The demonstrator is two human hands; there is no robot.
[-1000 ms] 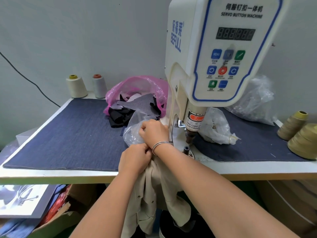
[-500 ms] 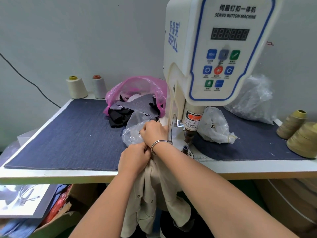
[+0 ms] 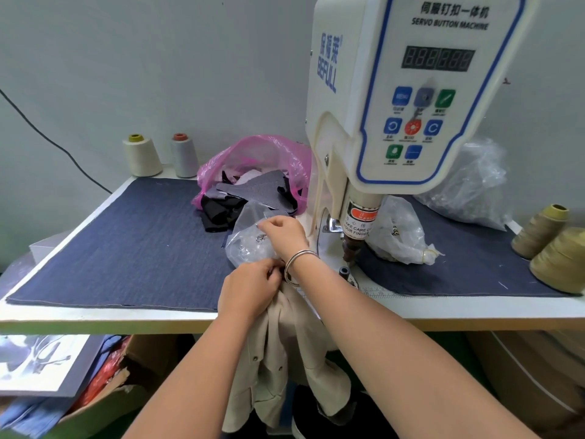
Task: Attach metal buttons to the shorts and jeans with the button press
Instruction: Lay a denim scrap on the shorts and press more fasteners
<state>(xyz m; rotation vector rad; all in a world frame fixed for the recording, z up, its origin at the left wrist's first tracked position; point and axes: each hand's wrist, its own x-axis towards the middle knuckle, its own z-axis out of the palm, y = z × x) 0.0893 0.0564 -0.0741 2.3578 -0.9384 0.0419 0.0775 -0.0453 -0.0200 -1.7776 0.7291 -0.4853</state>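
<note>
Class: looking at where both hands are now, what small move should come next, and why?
Probably lift one button out of the clear bag: the right hand reaches into it, the left hand grips the beige garment, and the press die sits bare.

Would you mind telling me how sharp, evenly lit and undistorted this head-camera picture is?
Head view: soft, even light, faint shadows; wide-angle bending curves the table edge and tilts the button press; the clear bag shows mild glare; both hands look sharp.
</note>
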